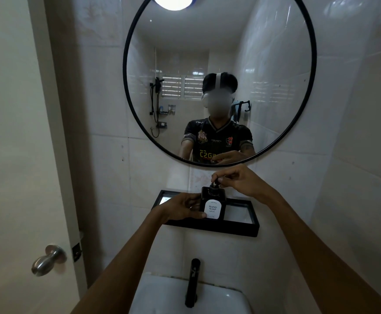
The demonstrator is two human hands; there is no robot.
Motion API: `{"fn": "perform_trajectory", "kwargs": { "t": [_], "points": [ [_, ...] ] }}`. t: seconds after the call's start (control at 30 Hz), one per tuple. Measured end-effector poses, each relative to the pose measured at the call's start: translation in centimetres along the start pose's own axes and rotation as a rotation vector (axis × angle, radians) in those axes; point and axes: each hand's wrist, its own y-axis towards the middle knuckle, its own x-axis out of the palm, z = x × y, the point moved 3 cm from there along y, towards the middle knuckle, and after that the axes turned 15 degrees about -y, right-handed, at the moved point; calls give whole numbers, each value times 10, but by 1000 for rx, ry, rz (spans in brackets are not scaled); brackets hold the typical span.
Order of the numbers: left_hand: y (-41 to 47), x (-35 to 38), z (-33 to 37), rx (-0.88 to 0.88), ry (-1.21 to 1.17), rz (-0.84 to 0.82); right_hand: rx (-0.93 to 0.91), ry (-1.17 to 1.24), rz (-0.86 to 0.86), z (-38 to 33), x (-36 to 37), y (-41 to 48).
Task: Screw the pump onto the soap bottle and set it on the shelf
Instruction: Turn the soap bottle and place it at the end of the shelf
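A square black soap bottle (212, 206) with a white "HAND SOAP" label is held upright just above and in front of the black wall shelf (239, 227). My left hand (180, 207) grips the bottle's left side. The black pump (214, 187) sits on the bottle's neck. My right hand (239, 181) comes in from the right, and its fingertips pinch the pump's top. The pump's head is mostly hidden by those fingers.
A round black-framed mirror (126, 64) hangs above the shelf and reflects a person. Below are a white sink (160, 295) and a black faucet (192, 282). A door with a metal knob (47, 260) stands at the left. Tiled walls close in on the right.
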Motion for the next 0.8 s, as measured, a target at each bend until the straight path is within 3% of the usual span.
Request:
{"fn": "perform_trajectory", "kwargs": {
  "t": [0.3,0.63,0.8],
  "points": [
    [0,-1,-3,-8,-13,12,26,26,-22,4,1,-1],
    [-1,-2,-4,10,-29,53,183,96,139,27,-1,-25],
    [-5,0,5,38,-92,63,290,3,29,48,8,-44]
  ]
}}
